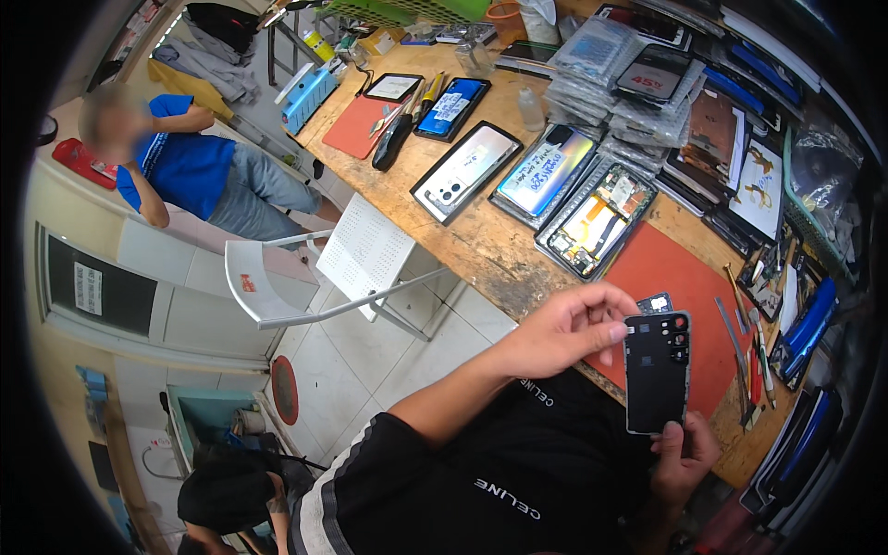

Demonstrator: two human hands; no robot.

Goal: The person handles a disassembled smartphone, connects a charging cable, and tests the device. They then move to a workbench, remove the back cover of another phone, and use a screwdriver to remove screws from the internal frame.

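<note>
Black phone cover (658,393) sits tilted over the red mat (717,356). Right hand (686,458) grasps its lower end, thumb in front. Left hand (569,328), half curled, meets its upper left edge; firm grip unconfirmed. Beyond, an opened phone (585,225) lies on the wooden table (444,242).

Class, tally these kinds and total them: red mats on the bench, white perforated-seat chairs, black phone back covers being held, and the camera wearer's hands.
Red mats: 2
White perforated-seat chair: 1
Black phone back cover: 1
Left hand and right hand: 2
Total: 6
</note>
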